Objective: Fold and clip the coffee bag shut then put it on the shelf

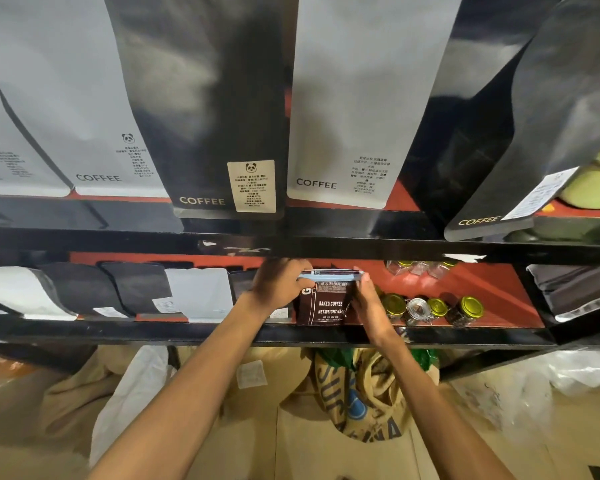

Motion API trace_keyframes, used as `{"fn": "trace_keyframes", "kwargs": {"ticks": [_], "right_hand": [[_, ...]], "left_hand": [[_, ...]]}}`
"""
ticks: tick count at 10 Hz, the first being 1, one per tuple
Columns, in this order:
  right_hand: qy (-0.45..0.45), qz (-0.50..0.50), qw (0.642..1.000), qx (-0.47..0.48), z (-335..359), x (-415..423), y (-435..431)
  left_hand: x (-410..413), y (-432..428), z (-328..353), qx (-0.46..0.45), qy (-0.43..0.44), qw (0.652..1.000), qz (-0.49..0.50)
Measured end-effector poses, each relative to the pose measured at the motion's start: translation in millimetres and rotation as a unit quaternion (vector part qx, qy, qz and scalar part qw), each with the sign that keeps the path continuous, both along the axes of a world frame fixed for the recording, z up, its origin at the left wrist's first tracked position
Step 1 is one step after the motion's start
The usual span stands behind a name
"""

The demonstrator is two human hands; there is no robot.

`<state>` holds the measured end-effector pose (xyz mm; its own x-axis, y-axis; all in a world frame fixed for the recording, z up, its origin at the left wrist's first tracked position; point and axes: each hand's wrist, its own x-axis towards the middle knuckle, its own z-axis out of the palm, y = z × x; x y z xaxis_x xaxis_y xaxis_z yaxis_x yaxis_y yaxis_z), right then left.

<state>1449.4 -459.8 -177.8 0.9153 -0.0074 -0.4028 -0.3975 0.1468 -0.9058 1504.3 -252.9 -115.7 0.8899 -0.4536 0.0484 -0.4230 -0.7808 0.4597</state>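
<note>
Where the view starts, nearest the camera, two bare forearms reach up and forward over tan burlap coffee sacks (364,393) slumped on the floor, one printed with dark letters and a blue disc. Above the sacks runs the black metal front rail (118,332) of the lower shelf, whose floor is red. Standing upright on that shelf, just behind the rail, is the dark brown foil coffee bag (324,304) printed in white with "BAKED.COFFEE" and "NET.WEIGHT". Its top is folded over, and a pale blue plastic bar clip (329,276) lies across the fold. The left hand (279,284) grips the bag's upper left corner, fingers curled together over the end of the clip. The right hand (369,303) lies flat against the bag's right side, fingers straight and close together, their tips touching the clip's right end. Just right of the bag stand small glass jars with gold lids (437,308), and to its left a row of flat black and white pouches (118,289) leans back. Farther up, on the upper shelf, tall matte black and pale grey stand-up pouches marked "COFFEE" (219,133) stand side by side.
</note>
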Motion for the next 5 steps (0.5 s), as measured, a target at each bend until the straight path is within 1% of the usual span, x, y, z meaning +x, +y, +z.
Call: {"fn": "trace_keyframes", "kwargs": {"ticks": [1, 2, 3, 4, 5], "right_hand": [[0.014, -0.014, 0.998, 0.067, -7.0, -6.6, 7.7], [0.022, -0.032, 0.993, 0.110, -2.0, -8.5, 11.8], [0.021, -0.044, 0.991, 0.126, 2.9, -9.8, 11.8], [0.021, -0.063, 0.991, 0.113, 9.3, -14.7, 9.9], [0.021, -0.077, 0.990, 0.115, 14.8, -14.6, 8.2]], "left_hand": [[0.4, -3.7, -3.5, 0.035, -0.022, 0.999, 0.015], [0.5, -5.0, -3.7, 0.075, -0.033, 0.996, 0.020], [2.8, -2.7, -7.7, 0.094, -0.018, 0.995, 0.021], [-2.4, 2.2, 0.6, 0.118, -0.010, 0.993, 0.026], [-4.2, 13.6, 9.0, 0.088, 0.013, 0.991, 0.095]]}}
